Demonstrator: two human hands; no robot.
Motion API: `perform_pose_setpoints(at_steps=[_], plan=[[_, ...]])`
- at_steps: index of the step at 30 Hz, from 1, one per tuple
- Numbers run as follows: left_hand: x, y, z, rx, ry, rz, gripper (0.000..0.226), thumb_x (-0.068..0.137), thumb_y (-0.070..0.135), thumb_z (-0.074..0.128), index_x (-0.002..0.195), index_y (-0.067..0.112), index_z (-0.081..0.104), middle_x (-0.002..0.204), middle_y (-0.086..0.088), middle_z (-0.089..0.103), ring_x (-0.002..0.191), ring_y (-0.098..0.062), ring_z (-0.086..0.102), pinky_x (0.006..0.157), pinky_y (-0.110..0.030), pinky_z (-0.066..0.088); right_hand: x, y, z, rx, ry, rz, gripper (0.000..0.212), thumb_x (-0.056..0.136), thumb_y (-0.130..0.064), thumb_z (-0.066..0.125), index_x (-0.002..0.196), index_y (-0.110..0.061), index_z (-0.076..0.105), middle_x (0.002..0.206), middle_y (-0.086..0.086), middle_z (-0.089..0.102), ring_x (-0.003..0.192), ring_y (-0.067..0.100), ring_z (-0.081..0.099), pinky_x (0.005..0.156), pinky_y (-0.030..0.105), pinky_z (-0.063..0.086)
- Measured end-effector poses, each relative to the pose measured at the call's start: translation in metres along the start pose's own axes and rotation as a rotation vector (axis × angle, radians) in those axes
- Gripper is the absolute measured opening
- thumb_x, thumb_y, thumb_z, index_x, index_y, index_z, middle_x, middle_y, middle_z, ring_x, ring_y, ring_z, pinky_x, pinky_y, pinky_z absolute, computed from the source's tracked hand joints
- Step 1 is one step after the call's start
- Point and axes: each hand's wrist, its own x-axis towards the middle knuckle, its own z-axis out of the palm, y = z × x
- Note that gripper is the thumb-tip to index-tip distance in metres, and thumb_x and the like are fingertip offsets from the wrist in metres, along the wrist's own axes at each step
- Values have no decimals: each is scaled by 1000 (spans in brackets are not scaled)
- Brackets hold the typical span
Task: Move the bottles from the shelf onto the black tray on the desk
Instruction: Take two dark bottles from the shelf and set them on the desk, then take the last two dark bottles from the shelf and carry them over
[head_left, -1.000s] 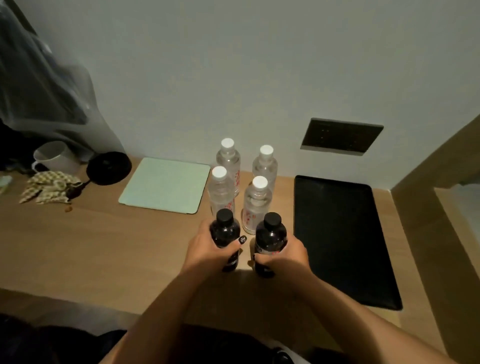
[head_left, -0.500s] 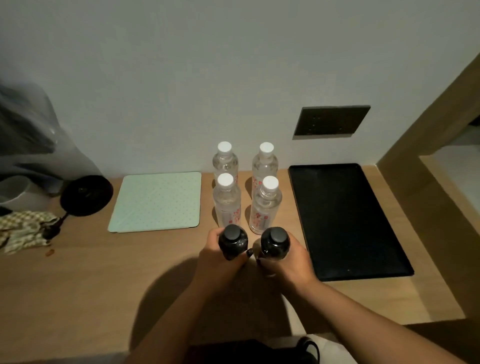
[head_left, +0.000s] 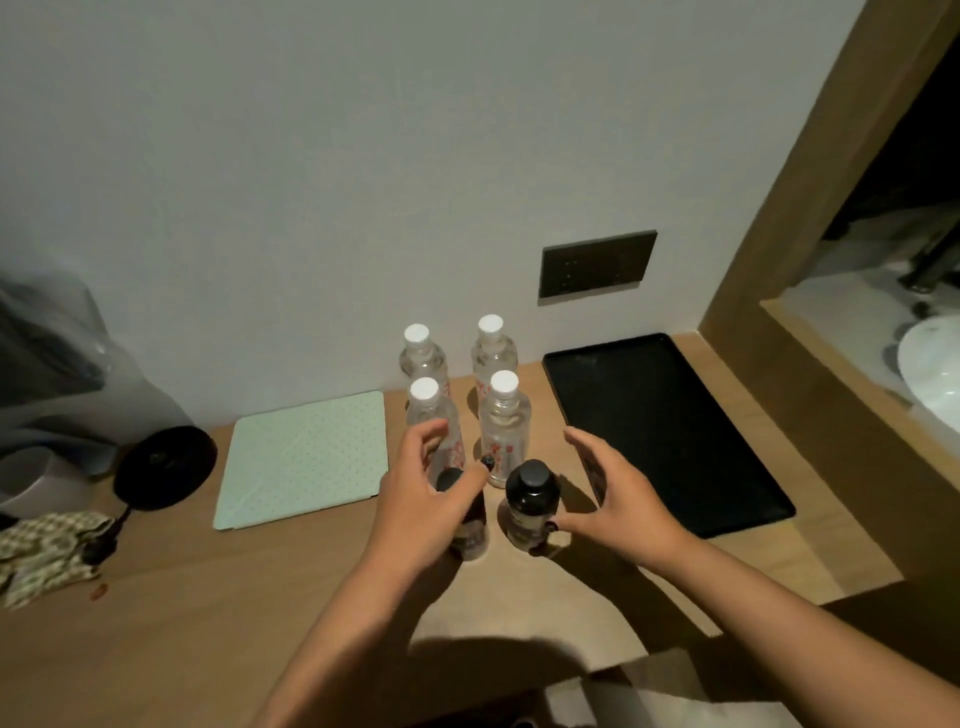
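On the wooden desk in front of me stood two dark bottles side by side, both upright, just short of the four clear water bottles lined up in two pairs against the wall. My left hand hovered over the left dark bottle, fingers spread and loosely curved, covering most of its cap; whether my palm touched it I could not tell, but my fingers were not closed around anything. My right hand was wide open beside the right dark bottle, thumb low near its base and fingers lifted away toward the tray, gripping nothing. That bottle's black cap showed clear between my hands. Behind it rose the near-right clear bottle, with the near-left clear bottle partly hidden by my left fingers, and the two rear clear bottles stood closest to the wall. Just right of the bottles lay the black tray, bare, its long side running away from me. A pale green mat lay to the left.
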Motion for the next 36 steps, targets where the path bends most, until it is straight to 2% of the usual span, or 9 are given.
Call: perform_pose_setpoints(at_steps=[5,8,11,14,16,18,21,24,36], plan=[[-8,51,22,177,-120,207,67,80,35,68,137,38,33,143,13,39,124,-3,38,94,-19,37,-37,9,-50,-166,196,-113,86,78,-35,72,147,-35,20,152,-15,25,134,-4,19,108,22,23],[-12,73,50,331,-250,279,77,82,48,62,144,44,19,154,10,25,136,-12,32,107,-36,37,-61,24,-80,-307,266,-139,81,85,-40,63,149,-31,14,156,-13,16,141,-2,4,114,25,16],[-17,91,85,342,-426,322,82,82,54,59,147,44,10,156,12,21,139,-7,28,113,-36,31,-90,43,-113,-482,280,-154,85,86,-46,59,150,-29,7,158,-13,7,145,4,-5,120,34,10],[-28,112,129,372,-561,386,85,83,56,57,149,41,7,156,13,21,101,15,49,93,-10,35,-125,64,-146,-597,319,-101,86,87,-51,54,150,-27,1,152,-18,-7,145,7,-12,116,28,-1],[-39,129,161,414,-617,418,85,83,56,56,150,39,6,156,11,22,70,15,51,79,-7,38,-149,82,-170,-622,353,-37,87,87,-54,52,150,-27,-1,151,-18,-12,144,7,-14,119,30,1],[-53,148,194,425,-681,456,85,83,56,56,150,38,6,156,11,22,64,12,52,76,-9,41,-175,103,-195,-625,381,28,90,86,-56,52,151,-26,-2,156,-12,-12,145,9,-14,120,33,5],[-76,177,245,434,-776,518,86,84,55,56,151,33,7,155,11,23,100,12,49,90,-7,34,-216,135,-236,-648,394,101,91,85,-59,49,151,-24,-2,159,-4,-12,146,12,-12,116,29,1],[-104,204,299,469,-865,595,86,84,57,56,151,31,8,157,7,23,140,-11,28,115,-34,27,-260,163,-274,-685,405,149,90,86,-60,47,152,-21,-1,160,0,-12,146,13,-13,115,26,-3],[-190,286,513,756,-939,1025,86,88,55,51,152,18,7,160,-1,11,147,-15,8,115,-29,14,-420,261,-405,-798,432,459,89,88,-59,46,152,-12,4,161,5,0,147,22,-9,118,35,3]])
